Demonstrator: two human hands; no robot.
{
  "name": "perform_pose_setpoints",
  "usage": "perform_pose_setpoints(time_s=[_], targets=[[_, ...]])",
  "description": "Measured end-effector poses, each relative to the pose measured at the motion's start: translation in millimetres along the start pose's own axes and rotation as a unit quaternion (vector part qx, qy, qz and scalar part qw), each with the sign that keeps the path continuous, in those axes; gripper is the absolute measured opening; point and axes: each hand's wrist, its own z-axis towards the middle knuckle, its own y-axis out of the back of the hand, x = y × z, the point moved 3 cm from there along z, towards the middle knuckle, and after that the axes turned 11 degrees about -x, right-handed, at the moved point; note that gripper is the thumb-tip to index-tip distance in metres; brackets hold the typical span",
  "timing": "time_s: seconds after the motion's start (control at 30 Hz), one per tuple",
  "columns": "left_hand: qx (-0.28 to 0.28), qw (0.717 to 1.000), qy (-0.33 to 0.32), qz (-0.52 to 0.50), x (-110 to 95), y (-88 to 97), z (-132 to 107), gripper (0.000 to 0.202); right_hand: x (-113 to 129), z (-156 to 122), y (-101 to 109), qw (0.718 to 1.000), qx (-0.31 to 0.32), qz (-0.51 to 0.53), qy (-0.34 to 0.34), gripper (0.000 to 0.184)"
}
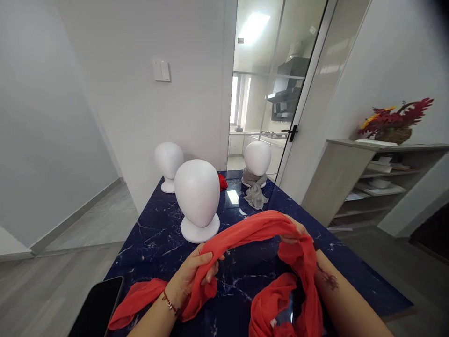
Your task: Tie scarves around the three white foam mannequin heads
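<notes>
Two bare hands grip one long, bunched coral-red fabric scarf (252,231) above a dark blue marble-patterned tabletop (154,238). The fingers of the left hand (191,276) are curled tight around a gathered section of the cloth, thumb on top, with a thin red bracelet (170,303) at the wrist. The right hand (296,231) is mostly wrapped in the cloth; its fingers seem clamped on the scarf from under the fold, though only the knuckles show. Between the hands the scarf arches upward in a thick roll. Past the left hand one end trails down and lies flat on the tabletop; past the right hand the rest drapes over the forearm and heaps near the table's near edge.

Just beyond the arch stands a white smooth foam mannequin head (197,199) on a round base. Further back are a second white mannequin head (169,164) by the wall and a third (257,160) with a grey scarf (255,189) wound about its neck and spilling onto the table. A small red cloth (222,181) lies between them. A black phone (96,309) rests at the near left corner
</notes>
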Motion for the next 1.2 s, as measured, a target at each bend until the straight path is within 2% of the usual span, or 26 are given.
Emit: perform_pose_setpoints(time_s=[0.13,0.23,0.37,0.53,0.73,0.9,1.0,1.13,1.2], targets=[[-0.012,0.999,-0.03,-0.029,-5.9,4.5,1.7,0.027,6.6,3.5,-10.5,0.986,0.114,0.114,0.039,0.064],[-0.016,0.997,-0.053,-0.049,-12.7,6.3,1.8,0.023,8.8,2.4,-22.6,0.985,0.133,0.112,0.01,0.069],[-0.023,0.993,-0.077,-0.081,-20.9,8.1,-0.9,0.022,11.1,2.4,-34.9,0.985,0.164,0.02,-0.039,0.069],[-0.024,0.99,-0.083,-0.108,-29.9,15.9,-4.5,0.019,14.4,3.6,-46.5,0.955,0.215,-0.158,-0.128,0.043],[-0.024,0.987,-0.11,-0.112,-38.2,21.3,-3.5,0.02,13.2,5.1,-55.1,0.944,0.212,-0.199,-0.154,0.038],[-0.024,0.987,-0.111,-0.116,-39.0,20.9,-2.2,0.021,7.4,8.4,-49.7,0.96,0.194,-0.165,-0.118,0.026],[-0.023,0.989,-0.101,-0.107,-38.3,21.2,-3.3,0.021,7.3,9.2,-46.2,0.972,0.195,-0.106,-0.071,0.03],[-0.015,0.993,-0.086,-0.074,-35.4,20.4,-6.9,0.02,10.4,8.7,-39.3,0.982,0.188,-0.016,0.026,0.038],[-0.007,0.995,-0.078,-0.053,-33.5,20.5,-8.1,0.021,10.1,8.7,-34.8,0.983,0.176,0.016,0.047,0.042]])
